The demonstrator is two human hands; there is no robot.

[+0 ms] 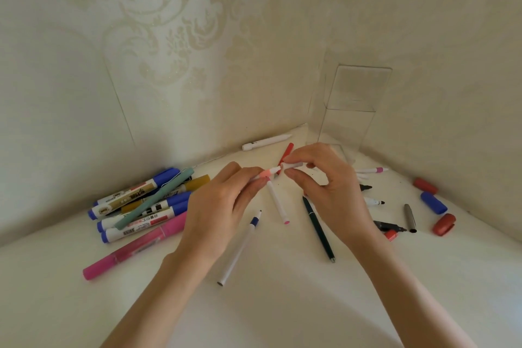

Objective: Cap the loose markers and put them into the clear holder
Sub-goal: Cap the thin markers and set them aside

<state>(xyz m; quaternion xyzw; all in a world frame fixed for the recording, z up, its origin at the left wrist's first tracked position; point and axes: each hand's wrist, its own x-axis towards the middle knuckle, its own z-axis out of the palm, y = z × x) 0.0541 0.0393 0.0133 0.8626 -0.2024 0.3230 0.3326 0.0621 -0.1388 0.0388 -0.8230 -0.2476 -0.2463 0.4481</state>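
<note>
The thin pink-tipped marker [265, 175] hung above mid-bench, the left hand [223, 203] grip clamped on its barrel, nib at the mouth of the pale cap [295, 165] pinched by the right hand [324, 186]. Keeping both in line before pushing would seat it cleanly. The clear holder [350, 118] stood at one o'clock.

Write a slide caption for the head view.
The left hand holds a marker, right hand a cap at its tip, clear holder behind.
</note>
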